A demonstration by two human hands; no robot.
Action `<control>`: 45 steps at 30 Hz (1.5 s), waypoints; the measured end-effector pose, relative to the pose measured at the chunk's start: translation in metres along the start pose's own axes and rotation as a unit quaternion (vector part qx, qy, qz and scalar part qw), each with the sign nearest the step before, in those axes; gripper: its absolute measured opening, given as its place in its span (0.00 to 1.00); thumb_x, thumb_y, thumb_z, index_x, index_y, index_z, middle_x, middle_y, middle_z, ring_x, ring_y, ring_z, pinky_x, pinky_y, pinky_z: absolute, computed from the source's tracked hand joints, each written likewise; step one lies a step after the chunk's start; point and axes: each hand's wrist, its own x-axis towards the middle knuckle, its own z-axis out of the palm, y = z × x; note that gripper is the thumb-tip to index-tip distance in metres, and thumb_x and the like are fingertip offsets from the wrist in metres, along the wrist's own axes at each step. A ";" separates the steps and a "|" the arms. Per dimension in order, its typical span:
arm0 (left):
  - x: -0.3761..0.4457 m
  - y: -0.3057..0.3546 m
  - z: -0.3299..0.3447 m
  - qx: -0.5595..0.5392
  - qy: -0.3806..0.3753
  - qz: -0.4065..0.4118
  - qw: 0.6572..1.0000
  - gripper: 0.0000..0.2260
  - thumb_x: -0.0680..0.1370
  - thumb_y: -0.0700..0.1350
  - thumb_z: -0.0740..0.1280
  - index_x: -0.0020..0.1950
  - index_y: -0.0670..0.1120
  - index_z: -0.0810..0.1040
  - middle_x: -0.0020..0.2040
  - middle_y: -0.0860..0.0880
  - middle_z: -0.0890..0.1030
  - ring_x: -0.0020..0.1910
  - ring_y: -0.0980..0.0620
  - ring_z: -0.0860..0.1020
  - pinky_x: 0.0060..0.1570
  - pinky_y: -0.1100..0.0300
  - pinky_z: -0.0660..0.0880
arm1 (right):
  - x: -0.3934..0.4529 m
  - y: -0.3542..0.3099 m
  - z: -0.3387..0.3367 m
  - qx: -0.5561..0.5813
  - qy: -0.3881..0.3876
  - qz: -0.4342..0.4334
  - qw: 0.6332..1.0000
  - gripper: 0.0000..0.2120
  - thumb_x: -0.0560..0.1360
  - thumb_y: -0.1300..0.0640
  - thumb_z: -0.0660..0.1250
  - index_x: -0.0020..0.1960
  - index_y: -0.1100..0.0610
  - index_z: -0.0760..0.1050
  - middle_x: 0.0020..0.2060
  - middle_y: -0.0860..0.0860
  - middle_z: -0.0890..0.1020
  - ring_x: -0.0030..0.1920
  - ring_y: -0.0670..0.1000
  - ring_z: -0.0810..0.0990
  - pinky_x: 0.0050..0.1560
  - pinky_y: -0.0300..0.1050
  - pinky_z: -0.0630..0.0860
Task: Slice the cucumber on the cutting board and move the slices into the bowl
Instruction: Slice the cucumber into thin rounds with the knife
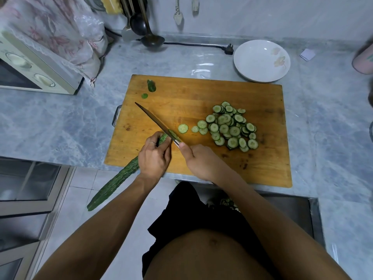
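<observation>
On a wooden cutting board [201,93], the left hand [154,156] curls around a long, firm cucumber [115,182] overhanging the counter [60,126]. The right hand [199,160] grips a knife [155,121]. Wet slices [232,126] likely slip; the bowl [261,60] waits beyond.

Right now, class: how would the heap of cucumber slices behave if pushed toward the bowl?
The cucumber slices lie loose and overlapping, so they would probably scatter. Their cut faces look wet, so some may stick to the cutting board.
</observation>
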 end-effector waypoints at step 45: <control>-0.002 -0.001 0.002 -0.012 0.003 -0.008 1.000 0.11 0.78 0.45 0.62 0.49 0.47 0.85 0.59 0.45 0.81 0.52 0.44 0.79 0.32 0.59 0.71 | 0.011 -0.001 0.009 0.004 -0.002 0.009 1.000 0.27 0.84 0.42 0.45 0.32 0.54 0.65 0.34 0.55 0.73 0.47 0.58 0.73 0.44 0.47 0.65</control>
